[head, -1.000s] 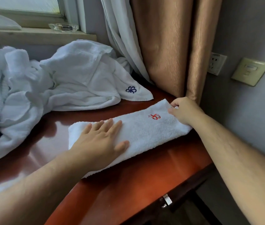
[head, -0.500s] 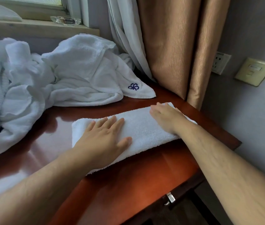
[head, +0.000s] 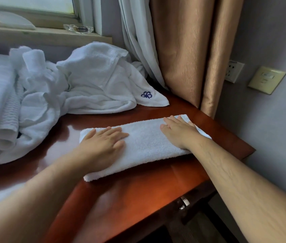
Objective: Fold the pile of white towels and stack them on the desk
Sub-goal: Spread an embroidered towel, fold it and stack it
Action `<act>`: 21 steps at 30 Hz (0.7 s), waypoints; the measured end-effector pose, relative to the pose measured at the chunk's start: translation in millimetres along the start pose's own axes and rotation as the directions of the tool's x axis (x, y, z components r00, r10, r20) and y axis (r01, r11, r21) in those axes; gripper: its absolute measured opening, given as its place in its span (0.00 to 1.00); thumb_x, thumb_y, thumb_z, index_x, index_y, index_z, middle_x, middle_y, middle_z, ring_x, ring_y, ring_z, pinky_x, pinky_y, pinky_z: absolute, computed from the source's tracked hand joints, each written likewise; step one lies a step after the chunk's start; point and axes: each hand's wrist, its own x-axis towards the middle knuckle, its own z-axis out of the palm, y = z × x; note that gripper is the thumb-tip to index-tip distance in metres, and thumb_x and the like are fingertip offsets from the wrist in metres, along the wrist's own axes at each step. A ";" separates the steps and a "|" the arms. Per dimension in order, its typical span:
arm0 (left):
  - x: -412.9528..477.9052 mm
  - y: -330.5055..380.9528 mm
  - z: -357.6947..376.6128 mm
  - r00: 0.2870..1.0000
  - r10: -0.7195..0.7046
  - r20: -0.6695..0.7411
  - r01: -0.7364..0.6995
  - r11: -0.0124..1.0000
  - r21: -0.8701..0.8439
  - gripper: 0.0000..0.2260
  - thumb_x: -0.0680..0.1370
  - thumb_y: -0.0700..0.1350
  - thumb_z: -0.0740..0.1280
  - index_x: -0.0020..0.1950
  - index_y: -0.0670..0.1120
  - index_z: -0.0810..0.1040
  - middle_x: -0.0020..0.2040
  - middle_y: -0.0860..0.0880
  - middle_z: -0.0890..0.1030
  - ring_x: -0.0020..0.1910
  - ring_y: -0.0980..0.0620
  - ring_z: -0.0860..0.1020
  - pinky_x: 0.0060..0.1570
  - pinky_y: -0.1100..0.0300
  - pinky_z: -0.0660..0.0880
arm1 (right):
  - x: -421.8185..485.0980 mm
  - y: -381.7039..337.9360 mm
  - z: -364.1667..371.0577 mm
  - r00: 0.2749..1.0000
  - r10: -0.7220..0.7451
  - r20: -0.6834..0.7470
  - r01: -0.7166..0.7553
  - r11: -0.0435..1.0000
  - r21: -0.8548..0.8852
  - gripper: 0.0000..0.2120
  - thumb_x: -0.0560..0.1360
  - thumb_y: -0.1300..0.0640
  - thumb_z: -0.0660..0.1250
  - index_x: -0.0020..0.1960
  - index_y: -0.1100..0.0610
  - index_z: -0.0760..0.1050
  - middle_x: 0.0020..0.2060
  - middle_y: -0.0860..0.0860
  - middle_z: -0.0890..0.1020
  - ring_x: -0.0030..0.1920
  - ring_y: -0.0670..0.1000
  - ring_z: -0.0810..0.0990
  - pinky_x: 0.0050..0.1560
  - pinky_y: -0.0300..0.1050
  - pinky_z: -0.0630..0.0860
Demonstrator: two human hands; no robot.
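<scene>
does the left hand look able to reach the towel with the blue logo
Probably yes: the left hand lies flat on the folded towel, and only bare desk separates it from the blue-logo towel.

2 hands (left hand (head: 102,142), right hand (head: 179,132)), 1 folded towel (head: 147,142), 1 crumpled towel heap (head: 95,81), can't count singles tbh. 2 curtains (white curtain (head: 137,41), tan curtain (head: 191,50)), 1 glass ashtray (head: 78,28), 1 wall socket (head: 233,71), 1 switch plate (head: 266,79).

Folded towel (head: 144,142) on desk (head: 138,190) front; unfolded pile (head: 79,85) behind-left; both hands on towel.
</scene>
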 end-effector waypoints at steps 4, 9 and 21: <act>-14.5 -26.7 -26.4 0.996 -0.060 0.062 0.063 0.997 -0.052 0.21 0.83 0.62 0.46 0.69 0.61 0.72 0.70 0.67 0.71 0.78 0.61 0.58 0.76 0.40 0.44 | -49.6 -32.8 -2.9 1.000 -0.011 -0.011 0.010 0.988 -0.156 0.26 0.80 0.37 0.47 0.56 0.52 0.77 0.53 0.51 0.80 0.49 0.53 0.76 0.47 0.50 0.71; -33.4 -26.9 -25.6 0.987 -0.136 -0.092 0.141 0.989 0.051 0.14 0.84 0.54 0.51 0.54 0.58 0.77 0.58 0.63 0.76 0.74 0.54 0.64 0.75 0.37 0.50 | -68.0 -68.6 -20.2 0.992 -0.129 0.000 0.128 0.985 -0.118 0.22 0.77 0.33 0.58 0.48 0.51 0.78 0.45 0.47 0.81 0.45 0.52 0.79 0.38 0.48 0.73; -49.2 -39.1 -9.5 0.974 0.157 -0.166 -0.136 0.983 0.127 0.26 0.77 0.64 0.47 0.73 0.64 0.70 0.77 0.57 0.66 0.78 0.55 0.60 0.77 0.47 0.53 | -73.9 -86.4 -16.0 0.942 -0.126 0.311 0.102 0.990 0.093 0.33 0.69 0.26 0.67 0.55 0.54 0.79 0.48 0.49 0.83 0.46 0.51 0.83 0.45 0.46 0.80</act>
